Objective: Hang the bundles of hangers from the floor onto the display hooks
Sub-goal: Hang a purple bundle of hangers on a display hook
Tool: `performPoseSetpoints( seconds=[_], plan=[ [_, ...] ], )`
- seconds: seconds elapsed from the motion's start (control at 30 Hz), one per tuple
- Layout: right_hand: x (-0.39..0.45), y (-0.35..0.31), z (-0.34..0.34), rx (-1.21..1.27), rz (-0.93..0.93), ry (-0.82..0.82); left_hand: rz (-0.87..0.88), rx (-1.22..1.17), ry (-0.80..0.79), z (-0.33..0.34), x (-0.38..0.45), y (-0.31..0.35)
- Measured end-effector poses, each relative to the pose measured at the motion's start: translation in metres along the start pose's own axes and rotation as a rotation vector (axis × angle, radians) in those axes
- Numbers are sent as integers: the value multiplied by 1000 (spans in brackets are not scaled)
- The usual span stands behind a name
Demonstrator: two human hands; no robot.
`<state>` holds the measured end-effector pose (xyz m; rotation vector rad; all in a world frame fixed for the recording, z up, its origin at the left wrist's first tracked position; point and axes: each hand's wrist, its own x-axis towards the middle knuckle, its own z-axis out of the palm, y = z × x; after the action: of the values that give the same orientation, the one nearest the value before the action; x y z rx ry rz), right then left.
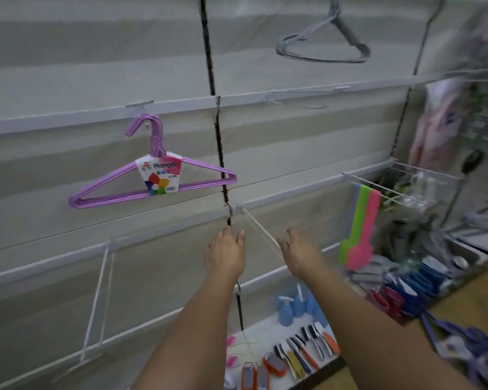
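A purple hanger bundle [152, 178] with a colourful label hangs from a hook on the wall rail at the left. A grey hanger bundle [324, 43] hangs higher up at the right. More purple bundles [462, 344] lie on the floor at the lower right. My left hand [226, 253] and my right hand [302, 251] are both stretched out in front of the panel wall with relaxed fingers, holding nothing. A long white display hook [262, 232] juts out between them, close to my right hand's thumb.
Another white double hook [99, 299] sticks out at the lower left. Brushes [302, 353] and blue spray bottles [293, 308] lie on the low shelf. Green and pink plastic tools [361, 229] hang from a wire basket [412, 178] at the right.
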<state>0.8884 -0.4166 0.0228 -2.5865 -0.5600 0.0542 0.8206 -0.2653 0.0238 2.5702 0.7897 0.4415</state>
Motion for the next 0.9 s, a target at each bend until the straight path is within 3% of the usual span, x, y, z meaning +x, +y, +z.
performPoseSetpoints(
  seconds=[0.37, 0.57, 0.9],
  plan=[
    [-82, 134, -22, -7, 326, 101, 269, -22, -281, 90, -64, 91],
    [-129, 224, -49, -10, 533, 141, 398, -18, -438, 151, -101, 170],
    [-197, 389, -121, 28, 774, 196, 609, -22, -561, 246, -181, 329]
  ],
)
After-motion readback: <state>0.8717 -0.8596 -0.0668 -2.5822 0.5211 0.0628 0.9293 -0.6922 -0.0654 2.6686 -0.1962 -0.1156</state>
